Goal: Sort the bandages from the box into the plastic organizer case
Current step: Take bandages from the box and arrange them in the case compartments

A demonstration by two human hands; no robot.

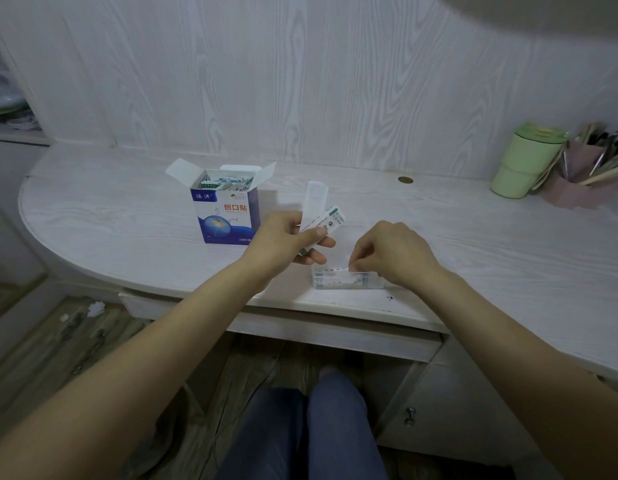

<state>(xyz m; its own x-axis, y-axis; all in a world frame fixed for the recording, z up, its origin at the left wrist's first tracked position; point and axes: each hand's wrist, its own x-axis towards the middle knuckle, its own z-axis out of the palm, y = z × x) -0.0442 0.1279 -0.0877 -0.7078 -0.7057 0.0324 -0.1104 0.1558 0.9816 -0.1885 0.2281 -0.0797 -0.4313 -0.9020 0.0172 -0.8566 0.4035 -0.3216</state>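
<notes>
Blue-trousered knees (321,431) sit under the bench (127,216). On its near edge lies the plastic organizer case (345,279), bandages inside. Her right hand (392,254) hangs over it, fingers (356,263) curled and pinching a bandage at the case's top rim. Her left hand (286,239) is raised just beside it, thumb and fingers gripping a few wrapped bandages (326,223) that fan upward past the fingertips. Behind stands the open bandage box (227,213), more strips poking out.
</notes>
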